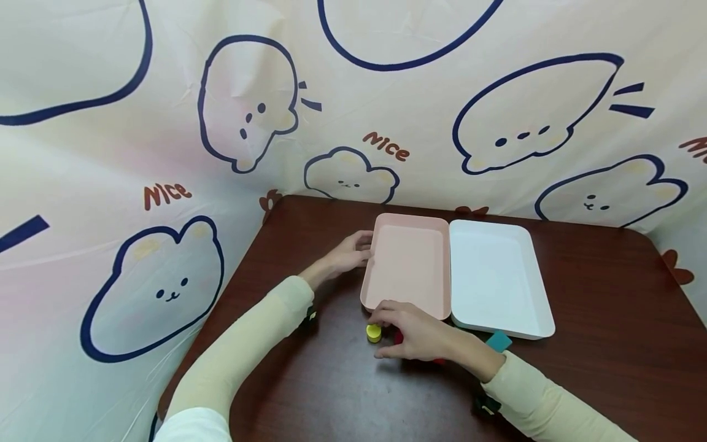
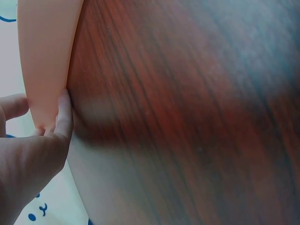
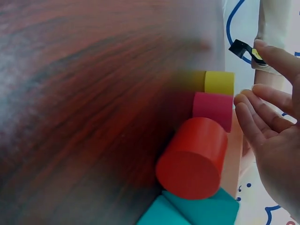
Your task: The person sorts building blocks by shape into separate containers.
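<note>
At the left side of the pink tray [image 1: 409, 264] my left hand [image 1: 349, 252] rests its fingers against the outer wall. The left wrist view has these fingers [image 2: 64, 112] touching the tray's side. My right hand [image 1: 417, 331] hovers by the tray's near edge, thumb and fingers apart around a gap, beside a small yellow cylinder [image 1: 374, 333]. In the right wrist view its loosely bent fingers [image 3: 248, 117] hold nothing. A magenta block [image 3: 212, 110] and a larger red cylinder [image 3: 192, 159] sit in a row with the yellow one; the hand partly hides them from the head view.
A white tray [image 1: 499, 276] stands against the pink tray's right side. Teal blocks [image 3: 201, 206] lie beyond the red cylinder, under the right wrist in the head view. The dark wooden table [image 1: 326, 380] meets a printed curtain [image 1: 342, 92] at its back and left.
</note>
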A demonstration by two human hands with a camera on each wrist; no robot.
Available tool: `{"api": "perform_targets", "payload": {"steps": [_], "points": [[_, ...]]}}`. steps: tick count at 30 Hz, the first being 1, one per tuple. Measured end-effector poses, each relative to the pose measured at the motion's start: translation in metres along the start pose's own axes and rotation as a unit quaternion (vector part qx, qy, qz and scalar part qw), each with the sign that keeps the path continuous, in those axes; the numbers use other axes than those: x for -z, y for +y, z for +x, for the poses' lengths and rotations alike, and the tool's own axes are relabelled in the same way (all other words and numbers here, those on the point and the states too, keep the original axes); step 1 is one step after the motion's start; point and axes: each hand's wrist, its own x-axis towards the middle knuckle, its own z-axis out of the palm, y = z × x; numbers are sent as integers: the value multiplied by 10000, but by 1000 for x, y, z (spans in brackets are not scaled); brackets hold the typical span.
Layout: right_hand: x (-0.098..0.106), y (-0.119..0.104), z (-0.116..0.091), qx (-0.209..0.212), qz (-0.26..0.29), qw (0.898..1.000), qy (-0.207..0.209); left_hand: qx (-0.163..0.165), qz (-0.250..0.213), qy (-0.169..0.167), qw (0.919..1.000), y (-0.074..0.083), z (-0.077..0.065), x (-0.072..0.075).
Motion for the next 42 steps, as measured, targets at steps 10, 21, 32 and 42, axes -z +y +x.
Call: {"api": "perform_targets", "payload": {"steps": [10,21,32,42], "points": [[-1,3,0,25,-62,9998,162,14,-20,-4,10000,3,-1,2],[0,3,3,-62,-292,9995,116,-33,-14,-39,10000,2,-1,2],[-2,1,3,35,-754,9971,113,15,22,18,10000,-2,0,0],[-5,2,2,82,-769,9968,214,-50,-11,-58,10000,-2,0,1]]}}
